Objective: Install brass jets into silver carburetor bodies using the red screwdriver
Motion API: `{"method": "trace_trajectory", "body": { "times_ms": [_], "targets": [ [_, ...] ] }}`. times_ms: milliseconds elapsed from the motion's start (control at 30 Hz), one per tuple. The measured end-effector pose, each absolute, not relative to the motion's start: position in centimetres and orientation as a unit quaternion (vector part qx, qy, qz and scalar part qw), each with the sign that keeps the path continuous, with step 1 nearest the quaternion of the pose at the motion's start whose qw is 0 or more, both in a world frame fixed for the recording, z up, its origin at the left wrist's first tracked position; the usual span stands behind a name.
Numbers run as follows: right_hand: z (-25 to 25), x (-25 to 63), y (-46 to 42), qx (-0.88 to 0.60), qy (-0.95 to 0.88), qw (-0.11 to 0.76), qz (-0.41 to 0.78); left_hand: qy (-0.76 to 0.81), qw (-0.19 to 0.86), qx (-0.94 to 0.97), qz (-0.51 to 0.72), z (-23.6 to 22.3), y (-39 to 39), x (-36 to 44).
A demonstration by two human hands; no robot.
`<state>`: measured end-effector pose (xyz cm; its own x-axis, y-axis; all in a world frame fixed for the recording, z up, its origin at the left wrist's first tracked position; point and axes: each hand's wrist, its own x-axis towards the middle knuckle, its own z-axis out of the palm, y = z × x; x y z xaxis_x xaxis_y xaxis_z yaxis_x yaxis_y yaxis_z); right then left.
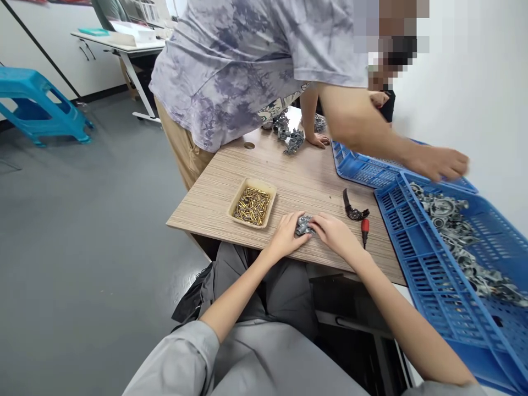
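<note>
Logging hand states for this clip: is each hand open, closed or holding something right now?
Left hand: closed, holding a gray metal casting.
Right hand: curled at the same casting; whether it grips cannot be told.

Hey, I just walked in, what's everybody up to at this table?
The seated person's left hand holds a small grey metal part near the table's near edge, with the right hand touching it too. A tray of brass-coloured pieces stands beyond the left hand. A co-worker leans across, one arm stretched over the blue baskets; the nearer holds grey metal parts.
</note>
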<state>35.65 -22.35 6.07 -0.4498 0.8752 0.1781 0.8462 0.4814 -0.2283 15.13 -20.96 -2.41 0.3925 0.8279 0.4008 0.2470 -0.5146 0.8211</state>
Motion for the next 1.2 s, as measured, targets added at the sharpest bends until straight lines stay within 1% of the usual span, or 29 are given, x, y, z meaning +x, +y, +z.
{"method": "trace_trajectory", "body": {
  "times_ms": [167,400,567,667,833,933,1067,1200],
  "targets": [
    [6.0,35.4,-22.3,-0.522,-0.846,0.11,-0.003,0.356,0.343,0.758,0.426,-2.6,-21.0,15.1],
    [6.6,35.2,-22.3,-0.491,-0.863,0.102,0.066,0.352,0.348,0.754,0.431,-2.8,-20.9,15.2],
    [7.4,35.2,-22.4,-0.49,-0.864,0.086,0.084,0.356,0.352,0.753,0.427,-2.7,-20.8,15.2],
    [7.5,35.1,-22.3,-0.498,-0.862,0.067,0.069,0.358,0.354,0.751,0.427,-2.6,-20.9,15.2],
    [7.6,34.9,-22.4,-0.531,-0.847,0.018,0.007,0.353,0.356,0.751,0.429,-2.6,-21.0,15.1],
    [7.9,34.7,-22.6,-0.525,-0.851,0.005,0.009,0.349,0.359,0.75,0.432,-2.6,-21.0,15.1],
    [8.2,34.3,-22.7,-0.545,-0.837,-0.039,-0.01,0.35,0.361,0.746,0.437,-2.7,-21.0,15.1],
    [8.4,34.1,-22.6,-0.55,-0.834,-0.049,-0.014,0.344,0.361,0.746,0.442,-2.8,-21.1,15.0]
  ]
}}
